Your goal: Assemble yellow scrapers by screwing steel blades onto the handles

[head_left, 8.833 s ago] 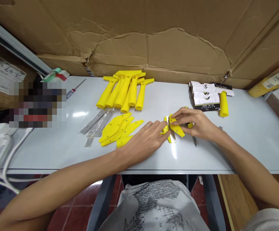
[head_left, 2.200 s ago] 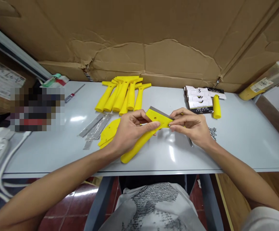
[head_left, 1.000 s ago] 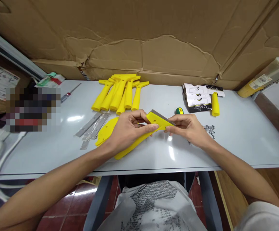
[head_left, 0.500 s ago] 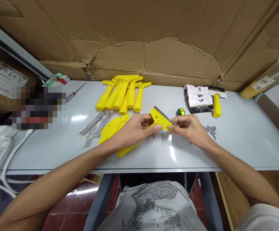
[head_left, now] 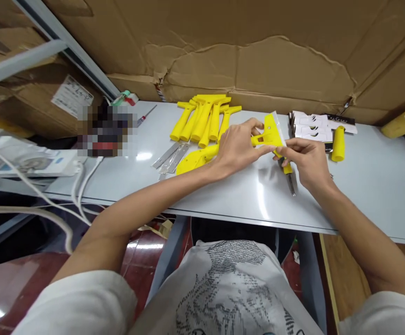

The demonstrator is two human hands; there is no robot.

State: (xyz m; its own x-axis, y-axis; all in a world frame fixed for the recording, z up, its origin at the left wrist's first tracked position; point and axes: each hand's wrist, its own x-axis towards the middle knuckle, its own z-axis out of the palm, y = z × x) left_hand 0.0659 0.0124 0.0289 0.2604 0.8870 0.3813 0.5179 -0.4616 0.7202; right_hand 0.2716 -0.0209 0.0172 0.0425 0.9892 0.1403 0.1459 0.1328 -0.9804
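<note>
My left hand (head_left: pixel 239 146) is wrapped round the handle of a yellow scraper (head_left: pixel 271 132), whose wide head has a blade along its right edge. The fingertips of my right hand (head_left: pixel 308 158) pinch the lower corner of that head; any small part between them is too small to make out. Just below, a screwdriver with a yellow and dark handle (head_left: pixel 288 169) lies with its metal shaft towards me. Left of my left hand are yellow scraper pieces (head_left: pixel 191 161) and flat metal blades (head_left: pixel 170 158).
Several yellow handles (head_left: pixel 202 118) lie at the back. White and black packaging cards (head_left: pixel 312 128) and a yellow handle piece (head_left: pixel 338 144) are at the right. A small screwdriver (head_left: pixel 146 115) and white cables (head_left: pixel 78 186) are at the left. Cardboard (head_left: pixel 205 70) stands behind.
The camera view has shifted, so the table contents sit differently. The held scraper has turned, its blade edge now steeper. The screwdriver below my hands shows more.
</note>
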